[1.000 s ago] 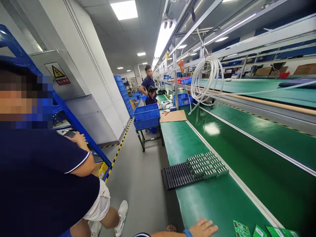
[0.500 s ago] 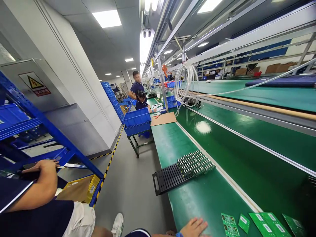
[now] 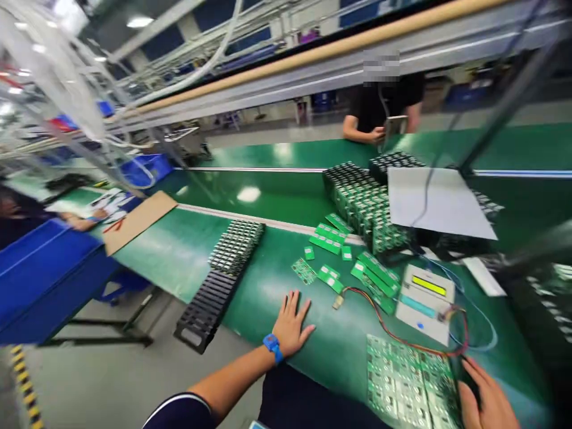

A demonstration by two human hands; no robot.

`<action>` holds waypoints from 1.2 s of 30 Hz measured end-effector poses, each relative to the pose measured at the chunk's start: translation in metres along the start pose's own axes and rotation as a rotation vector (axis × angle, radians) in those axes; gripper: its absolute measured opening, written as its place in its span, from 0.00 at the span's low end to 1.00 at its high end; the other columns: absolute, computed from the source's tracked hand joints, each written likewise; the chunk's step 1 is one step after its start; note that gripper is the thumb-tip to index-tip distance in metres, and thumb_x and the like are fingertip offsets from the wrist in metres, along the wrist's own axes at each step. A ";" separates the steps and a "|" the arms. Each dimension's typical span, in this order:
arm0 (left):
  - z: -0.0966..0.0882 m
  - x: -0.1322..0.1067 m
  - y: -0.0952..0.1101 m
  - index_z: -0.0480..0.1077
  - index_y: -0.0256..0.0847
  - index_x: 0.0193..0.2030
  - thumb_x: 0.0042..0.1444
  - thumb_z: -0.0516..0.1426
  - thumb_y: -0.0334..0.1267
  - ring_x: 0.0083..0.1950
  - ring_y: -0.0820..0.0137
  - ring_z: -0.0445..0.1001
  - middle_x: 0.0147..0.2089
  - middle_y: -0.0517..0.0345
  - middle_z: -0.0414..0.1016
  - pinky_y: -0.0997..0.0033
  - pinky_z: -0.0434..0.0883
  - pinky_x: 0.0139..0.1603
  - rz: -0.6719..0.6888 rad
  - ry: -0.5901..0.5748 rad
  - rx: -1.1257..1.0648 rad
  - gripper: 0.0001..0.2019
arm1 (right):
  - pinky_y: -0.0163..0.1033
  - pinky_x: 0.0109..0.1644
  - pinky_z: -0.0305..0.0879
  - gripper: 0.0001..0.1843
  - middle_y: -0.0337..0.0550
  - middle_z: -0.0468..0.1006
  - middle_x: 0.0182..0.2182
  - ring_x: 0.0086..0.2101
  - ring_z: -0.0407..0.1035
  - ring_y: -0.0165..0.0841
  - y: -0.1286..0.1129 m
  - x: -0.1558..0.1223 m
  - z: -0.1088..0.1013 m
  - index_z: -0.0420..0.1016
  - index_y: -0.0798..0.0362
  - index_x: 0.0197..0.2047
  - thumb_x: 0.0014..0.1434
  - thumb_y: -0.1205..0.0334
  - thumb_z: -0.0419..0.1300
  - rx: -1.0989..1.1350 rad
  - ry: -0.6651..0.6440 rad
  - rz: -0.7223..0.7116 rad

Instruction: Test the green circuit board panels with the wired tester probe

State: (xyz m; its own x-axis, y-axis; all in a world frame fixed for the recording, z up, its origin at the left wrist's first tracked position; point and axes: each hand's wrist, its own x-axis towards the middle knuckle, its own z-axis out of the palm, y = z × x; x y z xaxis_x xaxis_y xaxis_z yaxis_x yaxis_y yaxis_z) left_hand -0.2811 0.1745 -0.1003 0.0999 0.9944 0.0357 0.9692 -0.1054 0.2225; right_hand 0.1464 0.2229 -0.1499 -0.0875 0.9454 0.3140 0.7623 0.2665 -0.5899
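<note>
My left hand [image 3: 291,325] lies flat and open on the green bench mat [image 3: 250,298], a blue band on its wrist. Just ahead of it lie several small green circuit boards [image 3: 330,275]. My right hand [image 3: 487,398] rests at the bottom right, fingers curled at the edge of a large panel of green boards [image 3: 404,381]; whether it grips anything is unclear. A white tester box [image 3: 424,302] with a yellow-green display sits beyond the panel, with red and orange wires [image 3: 388,325] running from it.
A black slotted tray [image 3: 210,298] half filled with boards overhangs the bench edge on the left. Stacks of boards [image 3: 366,202] and a white sheet [image 3: 440,202] stand behind. A person [image 3: 384,107] stands across the conveyor. A blue bin [image 3: 40,280] and cardboard [image 3: 138,217] lie left.
The view has swung right and down from the aisle to the bench in front. My left hand stays flat on the mat; my right hand, the tester and the panel have come into view.
</note>
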 end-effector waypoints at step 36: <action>0.030 0.094 0.098 0.59 0.40 0.59 0.42 0.64 0.57 0.50 0.59 0.65 0.51 0.47 0.65 0.54 0.67 0.52 0.746 -0.210 -0.480 0.40 | 0.43 0.43 0.69 0.10 0.44 0.77 0.36 0.36 0.72 0.37 -0.068 0.018 -0.111 0.72 0.49 0.43 0.60 0.56 0.56 -0.296 -0.002 -0.243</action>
State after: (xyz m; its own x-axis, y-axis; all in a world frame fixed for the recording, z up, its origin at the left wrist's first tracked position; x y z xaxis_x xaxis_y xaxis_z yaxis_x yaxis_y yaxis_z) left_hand -0.1699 0.2579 -0.1042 0.7477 0.6430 0.1657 0.4436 -0.6693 0.5960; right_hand 0.1638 0.2008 -0.0214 -0.2900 0.8616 0.4167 0.8711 0.4179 -0.2580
